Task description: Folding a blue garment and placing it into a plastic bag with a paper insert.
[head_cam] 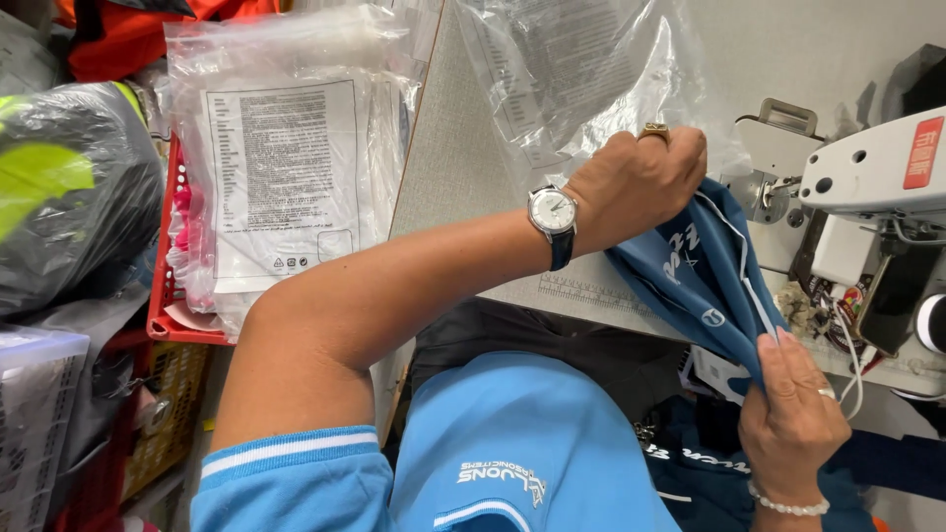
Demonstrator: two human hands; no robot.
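Stretching blue knit garment with white piping [705, 281] between our two hands, above grey counter [463, 148] edge, so seam lies taut and readable. Left hand [641, 182] clenched on upper end, wristwatch with white dial [552, 215] turned up; fingers hidden in cloth fold. Right hand [793, 414] pinches lower end, fingertips closed on hem. White sewing machine [877, 172] just beside, within reach. Clear plastic bags with printed sheets [286, 167] stacked left in red plastic crate [168, 296], out of working zone.

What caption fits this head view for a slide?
Both hands, left hand and right hand, hold blue garment beside sewing machine.
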